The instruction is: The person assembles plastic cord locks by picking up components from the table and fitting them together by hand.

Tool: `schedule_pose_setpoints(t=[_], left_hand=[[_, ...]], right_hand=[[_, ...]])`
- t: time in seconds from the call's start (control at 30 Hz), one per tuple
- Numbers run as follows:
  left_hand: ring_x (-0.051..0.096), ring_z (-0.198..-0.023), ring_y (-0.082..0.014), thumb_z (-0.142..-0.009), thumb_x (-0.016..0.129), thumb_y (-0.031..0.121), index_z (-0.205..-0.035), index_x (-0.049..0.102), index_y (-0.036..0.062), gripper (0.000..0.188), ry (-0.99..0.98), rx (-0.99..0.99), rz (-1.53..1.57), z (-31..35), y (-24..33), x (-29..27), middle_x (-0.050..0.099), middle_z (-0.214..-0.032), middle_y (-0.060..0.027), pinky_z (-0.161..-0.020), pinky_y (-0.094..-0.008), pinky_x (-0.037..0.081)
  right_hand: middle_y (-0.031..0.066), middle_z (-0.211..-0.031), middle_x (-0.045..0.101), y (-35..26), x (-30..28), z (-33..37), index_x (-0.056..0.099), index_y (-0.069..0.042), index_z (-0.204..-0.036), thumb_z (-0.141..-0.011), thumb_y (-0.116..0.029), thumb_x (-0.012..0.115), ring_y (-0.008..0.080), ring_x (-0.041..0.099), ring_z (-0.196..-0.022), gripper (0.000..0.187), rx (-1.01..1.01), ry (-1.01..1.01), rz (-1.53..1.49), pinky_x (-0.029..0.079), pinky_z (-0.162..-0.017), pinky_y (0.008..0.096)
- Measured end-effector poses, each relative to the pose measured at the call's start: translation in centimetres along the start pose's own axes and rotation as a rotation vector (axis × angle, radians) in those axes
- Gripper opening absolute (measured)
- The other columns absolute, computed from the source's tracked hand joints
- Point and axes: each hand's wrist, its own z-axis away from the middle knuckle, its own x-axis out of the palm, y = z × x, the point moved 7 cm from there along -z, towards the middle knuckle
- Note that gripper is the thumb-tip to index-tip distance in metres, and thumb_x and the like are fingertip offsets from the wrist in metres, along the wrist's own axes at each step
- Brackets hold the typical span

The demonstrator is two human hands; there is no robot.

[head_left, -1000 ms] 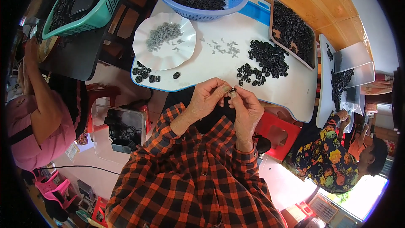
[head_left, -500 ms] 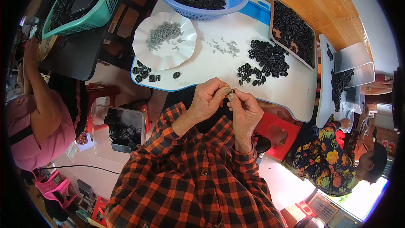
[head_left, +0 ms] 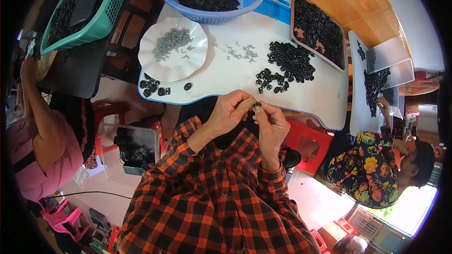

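Observation:
Both of my hands meet just in front of the table's near edge, fingertips close together. My left hand [head_left: 230, 115] is closed in a pinch, thumb against forefinger. Opposite it, my right hand [head_left: 272, 124] pinches too. Between the fingertips is a small black plastic piece [head_left: 257, 104], mostly covered by the fingers. Just beyond the hands lie a loose group of black plastic pieces [head_left: 270, 83] and a bigger heap of them [head_left: 292, 61]. Small greyish pieces [head_left: 241, 51] are scattered on the white table [head_left: 226, 77]. More of these fill a scalloped white plate [head_left: 146, 61].
A blue-purple basket [head_left: 214, 17] of black pieces stands at the back, with a filled tray [head_left: 341, 67] to its right. Several oval black pieces [head_left: 151, 84] sit by the plate. Co-workers sit left, in a pink top [head_left: 37, 153], and right, in a floral top [head_left: 365, 171].
The table and everything on it have shifted slightly left in view. My hands still pinch at the same spot. The right co-worker's hand has moved up toward the black pieces on their table.

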Motion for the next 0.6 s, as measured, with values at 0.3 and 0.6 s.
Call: schedule_pose_setpoints(t=[0.3, 0.6], left_hand=[[0.060, -0.065, -0.0226, -0.081, 0.065, 0.006, -0.094, 0.063, 0.0033, 0.013, 0.131, 0.497, -0.686, -3.2, 2.2, 2.8, 0.058, -0.077, -0.0099, -0.056, -0.0314, 0.048], [0.054, -0.082, -0.0286, -0.073, 0.070, 0.018, -0.080, 0.059, 0.0027, 0.020, -0.039, 0.492, -1.121, -6.9, 0.4, 7.8, 0.050, -0.083, -0.0108, -0.063, -0.0384, 0.048]], right_hand=[[0.0017, -0.078, 0.064, 0.9, -4.2, -0.2, 0.065, 0.001, -0.097, -0.084, -0.001, 0.066, 0.0044, 0.056, -0.064, 0.013, 0.052, 0.162, -0.067, 0.045, -0.058, 0.0167], [0.0027, -0.078, 0.065, 1.4, -6.6, -0.2, 0.065, 0.002, -0.096, -0.084, -0.002, 0.066, 0.0046, 0.056, -0.063, 0.013, 0.029, 0.261, -0.162, 0.044, -0.057, 0.0168]])
